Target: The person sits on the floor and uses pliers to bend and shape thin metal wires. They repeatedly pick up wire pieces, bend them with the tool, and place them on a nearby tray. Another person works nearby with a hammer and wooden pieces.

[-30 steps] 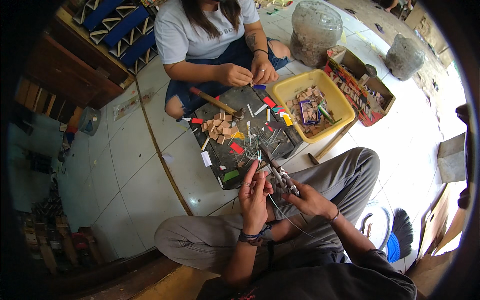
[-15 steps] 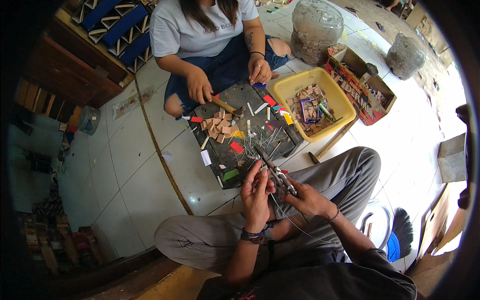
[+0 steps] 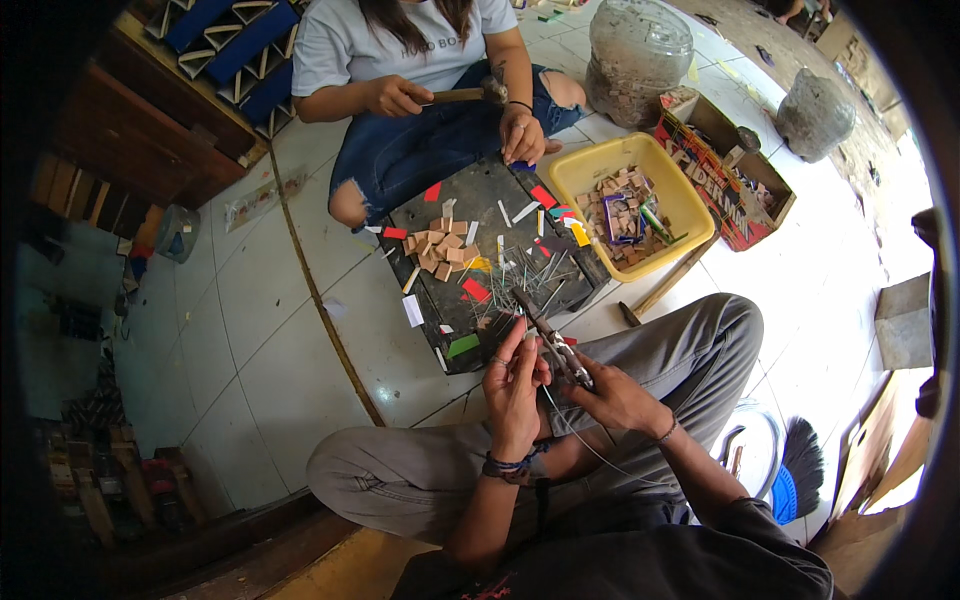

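Note:
I sit cross-legged on the tiled floor. My right hand (image 3: pixel 612 396) grips a pair of pliers (image 3: pixel 548 338) whose jaws point up and away from me. My left hand (image 3: pixel 512 382) pinches the end of a thin wire (image 3: pixel 585 440) right beside the plier jaws; the wire trails down past my right wrist. Just beyond my hands lies a dark work board (image 3: pixel 478 262) strewn with small wood pieces, metal pins and red, green and yellow scraps.
Across the board a person sits holding a hammer (image 3: pixel 470 93). A yellow tub (image 3: pixel 632 205) of wood bits, a red box (image 3: pixel 722 170) and two full clear sacks (image 3: pixel 636 58) stand at the right. A second hammer (image 3: pixel 662 288) lies by the tub. A brush (image 3: pixel 795 470) rests near my right knee.
The person opposite has lifted the hammer from the board up to chest height. My hands stay together at the pliers, shifted only slightly.

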Demonstrator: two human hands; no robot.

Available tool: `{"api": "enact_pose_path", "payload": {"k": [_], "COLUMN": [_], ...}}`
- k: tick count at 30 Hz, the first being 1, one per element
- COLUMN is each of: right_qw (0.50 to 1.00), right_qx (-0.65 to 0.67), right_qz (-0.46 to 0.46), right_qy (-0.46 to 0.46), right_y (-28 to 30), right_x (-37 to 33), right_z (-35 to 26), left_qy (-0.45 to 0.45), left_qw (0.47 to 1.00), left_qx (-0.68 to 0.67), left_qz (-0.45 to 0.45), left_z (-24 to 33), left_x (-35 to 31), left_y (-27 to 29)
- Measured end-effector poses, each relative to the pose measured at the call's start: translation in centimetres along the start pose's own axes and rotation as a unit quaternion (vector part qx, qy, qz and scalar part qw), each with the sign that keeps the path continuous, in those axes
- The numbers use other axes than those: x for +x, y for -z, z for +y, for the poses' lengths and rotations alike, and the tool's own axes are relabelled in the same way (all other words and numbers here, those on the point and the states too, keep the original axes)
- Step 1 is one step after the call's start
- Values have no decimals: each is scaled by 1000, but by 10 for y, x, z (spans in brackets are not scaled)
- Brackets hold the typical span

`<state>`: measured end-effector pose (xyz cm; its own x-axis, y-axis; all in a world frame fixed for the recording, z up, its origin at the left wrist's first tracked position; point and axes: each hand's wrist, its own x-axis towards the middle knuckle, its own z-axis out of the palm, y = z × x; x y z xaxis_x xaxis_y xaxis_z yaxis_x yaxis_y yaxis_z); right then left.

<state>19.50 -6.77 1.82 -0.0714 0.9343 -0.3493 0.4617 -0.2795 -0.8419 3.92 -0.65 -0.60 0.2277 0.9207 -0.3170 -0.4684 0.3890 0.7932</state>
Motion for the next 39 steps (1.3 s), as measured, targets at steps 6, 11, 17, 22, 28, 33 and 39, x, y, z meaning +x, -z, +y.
{"api": "enact_pose_path", "payload": {"k": [6, 11, 17, 22, 28, 33, 39], "right_qw": [999, 997, 994, 993, 991, 983, 976], "right_qx": [-32, -73, -92, -93, -98, -146, -155], "right_qz": [-13, 22, 47, 68, 65, 91, 149], "right_qy": [-28, 11, 18, -25, -64, -61, -24], "right_y": [-2, -12, -23, -26, -28, -35, -45], "right_x": [1, -2, 1, 3, 10, 13, 14], "right_z": [5, 13, 24, 17, 12, 16, 21], "left_qy": [0, -1, -2, -1, -8, -9, -13], "left_qw": [1000, 1000, 1000, 1000, 1000, 1000, 1000], "left_qx": [4, 14, 3, 1, -7, -21, -16], "left_qz": [4, 9, 0, 2, 7, 2, 10], "left_z": [1, 0, -2, -4, -4, -4, -5], "left_x": [-1, 0, 0, -1, -1, -2, -2], "left_y": [0, 0, 2, 6, 12, 14, 13]}}
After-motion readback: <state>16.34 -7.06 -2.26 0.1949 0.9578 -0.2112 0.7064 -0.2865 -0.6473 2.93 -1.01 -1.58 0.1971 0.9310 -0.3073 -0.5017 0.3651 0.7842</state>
